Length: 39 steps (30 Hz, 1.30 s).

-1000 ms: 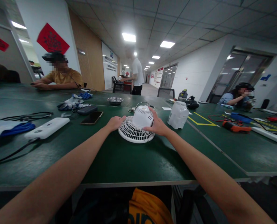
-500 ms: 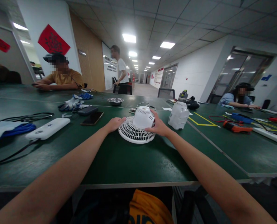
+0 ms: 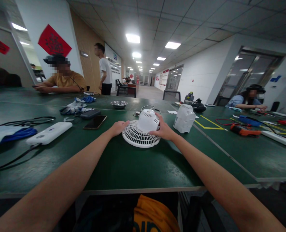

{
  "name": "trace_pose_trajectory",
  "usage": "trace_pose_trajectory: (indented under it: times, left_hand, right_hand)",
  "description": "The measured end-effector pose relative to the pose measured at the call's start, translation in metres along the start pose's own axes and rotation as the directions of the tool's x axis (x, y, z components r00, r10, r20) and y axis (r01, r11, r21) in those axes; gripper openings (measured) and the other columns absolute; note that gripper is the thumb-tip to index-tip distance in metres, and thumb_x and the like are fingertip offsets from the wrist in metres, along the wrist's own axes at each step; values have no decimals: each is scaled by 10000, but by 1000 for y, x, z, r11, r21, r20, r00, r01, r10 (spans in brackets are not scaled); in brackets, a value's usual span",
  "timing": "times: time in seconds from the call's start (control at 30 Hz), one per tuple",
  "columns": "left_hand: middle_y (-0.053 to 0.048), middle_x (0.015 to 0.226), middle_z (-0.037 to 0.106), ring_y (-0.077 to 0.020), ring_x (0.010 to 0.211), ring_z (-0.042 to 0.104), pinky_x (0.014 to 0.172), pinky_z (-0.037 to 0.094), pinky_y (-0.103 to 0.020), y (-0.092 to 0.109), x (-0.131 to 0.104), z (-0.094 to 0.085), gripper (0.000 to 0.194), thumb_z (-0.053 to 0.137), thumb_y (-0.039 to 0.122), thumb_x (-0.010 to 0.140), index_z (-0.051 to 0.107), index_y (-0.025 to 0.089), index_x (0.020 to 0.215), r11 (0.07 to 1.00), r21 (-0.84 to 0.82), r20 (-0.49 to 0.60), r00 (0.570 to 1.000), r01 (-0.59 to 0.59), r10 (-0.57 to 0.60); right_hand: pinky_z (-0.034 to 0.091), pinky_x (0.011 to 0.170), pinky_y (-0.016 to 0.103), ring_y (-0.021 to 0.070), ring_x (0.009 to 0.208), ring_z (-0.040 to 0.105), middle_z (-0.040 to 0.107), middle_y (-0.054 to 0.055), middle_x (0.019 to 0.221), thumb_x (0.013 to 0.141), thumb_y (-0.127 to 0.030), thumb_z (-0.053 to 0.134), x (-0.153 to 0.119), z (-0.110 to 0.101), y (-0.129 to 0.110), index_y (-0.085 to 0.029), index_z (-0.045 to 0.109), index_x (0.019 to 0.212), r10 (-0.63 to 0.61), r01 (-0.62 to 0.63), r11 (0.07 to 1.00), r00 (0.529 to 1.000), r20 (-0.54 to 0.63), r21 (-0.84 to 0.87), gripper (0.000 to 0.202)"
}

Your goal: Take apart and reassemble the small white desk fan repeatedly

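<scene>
In front of me on the green table [image 3: 143, 167] lies a white fan head [image 3: 140, 137], its slatted round grille down and the domed motor housing on top. My left hand [image 3: 118, 128] grips the left rim of the grille, thumb near the edge. Wrapped round the right side of the motor housing is my right hand [image 3: 165, 129], its thumb at the front and fingers behind. A white vented plastic part [image 3: 184, 119], perhaps the fan's base, stands upright just right of my right hand. Behind the fan head lies a white cable [image 3: 143, 111].
To the left are a smartphone [image 3: 95, 122], a white power bank [image 3: 50, 133], gloves [image 3: 75, 108] and cables. A metal bowl [image 3: 119, 104] stands farther back. An orange multimeter [image 3: 244, 130] lies at right. People sit across the table on both sides.
A person in a white shirt in the background has walked to the left. Both my hands stay in place on the fan head.
</scene>
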<state>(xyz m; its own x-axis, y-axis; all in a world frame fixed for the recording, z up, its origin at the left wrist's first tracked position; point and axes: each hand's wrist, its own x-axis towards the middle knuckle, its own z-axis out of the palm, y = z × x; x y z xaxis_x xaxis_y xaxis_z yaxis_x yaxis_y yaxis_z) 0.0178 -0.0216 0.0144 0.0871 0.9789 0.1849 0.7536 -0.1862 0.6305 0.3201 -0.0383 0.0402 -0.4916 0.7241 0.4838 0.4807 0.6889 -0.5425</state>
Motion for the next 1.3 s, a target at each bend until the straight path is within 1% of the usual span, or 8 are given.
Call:
trace_pose_trajectory:
  times: [0.2,0.33,0.47,0.63,0.8,0.97,1.13,1.3]
  left_hand:
    - [-97,765,734,-288,817,666,707,467,-328,3,0,0,656,356,714,793,735,179,803,1000,-15,-20,999,24,-24]
    - [-93,746,734,-282,821,672,706,470,-313,9,-3,-1,616,385,695,788,730,186,757,999,-23,-37,999,33,-34]
    - [-90,718,730,-283,798,671,694,468,-316,12,-5,-1,587,421,693,773,725,193,723,997,-72,-46,998,38,-41]
    - [-89,690,721,-281,766,666,679,465,-324,9,-5,0,594,442,713,754,718,190,702,991,-127,-48,997,50,-57]
    - [-86,692,718,-279,771,662,680,463,-323,7,-4,0,576,459,703,755,711,189,697,989,-142,-37,998,41,-47]
    - [-83,677,718,-286,772,666,684,465,-325,5,-3,2,542,499,690,733,716,196,681,981,-192,-79,996,25,-41]
    - [-86,697,725,-291,793,667,698,470,-328,0,0,2,579,466,714,738,724,198,692,990,-141,-54,998,23,-31]
    - [-95,726,735,-290,821,667,711,474,-323,5,-1,1,607,444,730,741,730,196,705,994,-104,-58,998,31,-37]
  right_hand:
    - [353,1074,539,352,1231,520,464,146,1408,657,-477,790,1,-1,3,-229,108,1511,16,-16,1000,1000,23,4,1120]
    - [349,1080,527,349,1235,516,467,139,1408,658,-471,791,1,0,3,-233,110,1514,18,-18,1000,1000,16,9,1119]
    - [329,1095,530,350,1260,496,452,136,1428,657,-464,790,0,0,3,-236,111,1516,8,-8,1000,1000,1,11,1119]
    - [312,1104,547,355,1284,478,437,138,1446,661,-484,784,0,0,3,-234,111,1518,15,-15,1000,1000,13,18,1118]
    - [328,1095,546,349,1256,504,454,138,1428,659,-487,786,1,0,3,-236,115,1516,5,-5,1000,1000,10,12,1117]
    - [338,1085,547,350,1245,511,474,136,1408,656,-490,788,1,0,4,-238,115,1515,13,-14,1000,1000,10,8,1120]
    - [340,1082,548,350,1239,516,476,141,1406,658,-489,784,1,0,4,-229,118,1514,14,-15,1000,1000,17,16,1116]
    - [348,1085,522,341,1240,515,470,136,1408,664,-480,781,1,0,5,-229,124,1511,-14,14,1000,1000,1,-2,1101]
